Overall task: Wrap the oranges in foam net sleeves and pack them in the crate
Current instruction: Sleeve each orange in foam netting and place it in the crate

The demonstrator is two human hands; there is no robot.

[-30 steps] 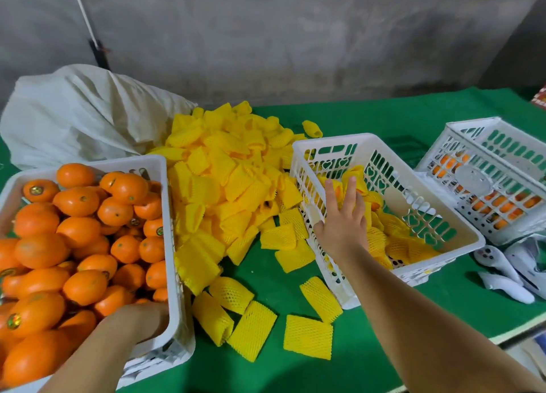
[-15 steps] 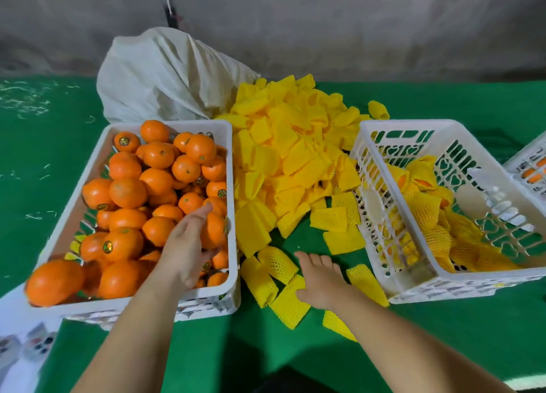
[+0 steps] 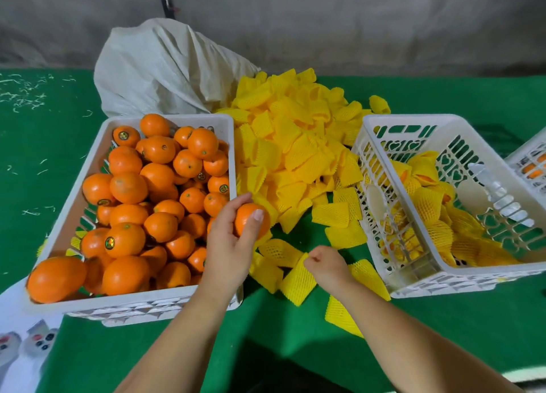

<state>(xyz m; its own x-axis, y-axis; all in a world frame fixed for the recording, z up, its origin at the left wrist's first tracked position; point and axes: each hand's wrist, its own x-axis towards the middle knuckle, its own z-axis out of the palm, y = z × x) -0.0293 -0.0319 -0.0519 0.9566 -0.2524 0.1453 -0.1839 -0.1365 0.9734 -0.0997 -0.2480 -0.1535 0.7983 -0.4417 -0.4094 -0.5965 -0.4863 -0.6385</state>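
Observation:
My left hand [image 3: 229, 245] grips one orange [image 3: 248, 220], lifted just past the right rim of the white crate of bare oranges [image 3: 227, 121]. My right hand [image 3: 326, 267] pinches the top edge of a yellow foam net sleeve [image 3: 297, 280] that lies on the green table [image 3: 295, 333]. A big heap of yellow sleeves [image 3: 295, 144] fills the middle. To the right stands the white packing crate [image 3: 413, 119], holding several sleeved oranges [image 3: 428, 203].
A white woven sack [image 3: 165, 70] lies behind the orange crate. Another white crate [image 3: 529, 153] with oranges shows at the right edge. Loose sleeves [image 3: 339, 313] lie near the front. Controller-like devices [image 3: 38, 339] sit at the bottom left. A grey wall closes the back.
The view swung left. My left hand lifted an orange out of the left crate. My right hand came from the packing crate to the loose sleeves and pinched one.

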